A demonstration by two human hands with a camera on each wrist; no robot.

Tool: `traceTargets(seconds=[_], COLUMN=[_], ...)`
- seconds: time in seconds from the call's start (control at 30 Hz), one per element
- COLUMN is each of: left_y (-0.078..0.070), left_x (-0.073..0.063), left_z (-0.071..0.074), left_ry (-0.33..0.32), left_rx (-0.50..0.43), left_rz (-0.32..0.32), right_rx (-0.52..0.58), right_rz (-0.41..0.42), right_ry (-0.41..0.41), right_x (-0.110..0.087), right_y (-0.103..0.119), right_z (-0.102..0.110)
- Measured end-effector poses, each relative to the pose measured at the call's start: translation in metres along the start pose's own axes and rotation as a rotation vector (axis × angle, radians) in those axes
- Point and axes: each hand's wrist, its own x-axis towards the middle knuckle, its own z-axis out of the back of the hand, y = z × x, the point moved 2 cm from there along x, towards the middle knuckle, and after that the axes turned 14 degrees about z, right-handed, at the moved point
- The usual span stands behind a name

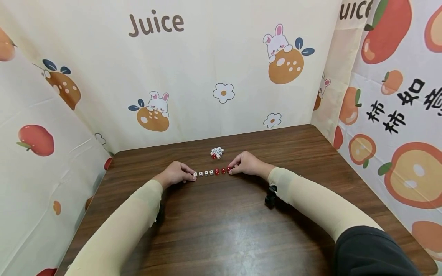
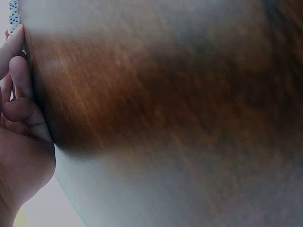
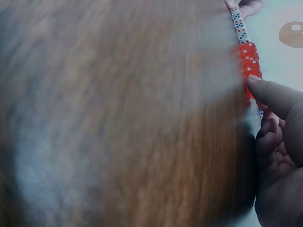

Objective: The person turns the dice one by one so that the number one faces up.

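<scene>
A row of small dice runs across the table, with several white dice (image 1: 206, 173) on the left and red dice (image 1: 217, 171) on the right. At its left end my left hand (image 1: 175, 173) pinches the outermost white die (image 1: 195, 174) between thumb and finger. The outermost red die (image 1: 228, 169) is between the thumb and finger of my right hand (image 1: 246, 164) at the opposite end. In the right wrist view, the thumb (image 3: 272, 94) lies against a red die (image 3: 253, 70). Most of the row is out of the left wrist view.
Just behind the row sits a small pile of mostly white dice (image 1: 217, 151) with some red. The brown wood-grain table (image 1: 214, 222) meets printed cloth walls (image 1: 193, 69) at the back and sides. A black wrist device (image 1: 271, 196) hangs under my right sleeve.
</scene>
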Motion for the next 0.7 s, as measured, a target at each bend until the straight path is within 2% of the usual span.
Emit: traceTargets(seconds=[0.7], left_y=[0.0011], left_x=[0.0034], left_z=[-0.0004], left_ry=[-0.011], left_rx=[-0.005], left_rz=[0.019], right_rx=[0.002], right_rz=[0.004], right_ry=[0.017], right_x=[0.0010], right_y=[0.0020], right_z=[-0.0013])
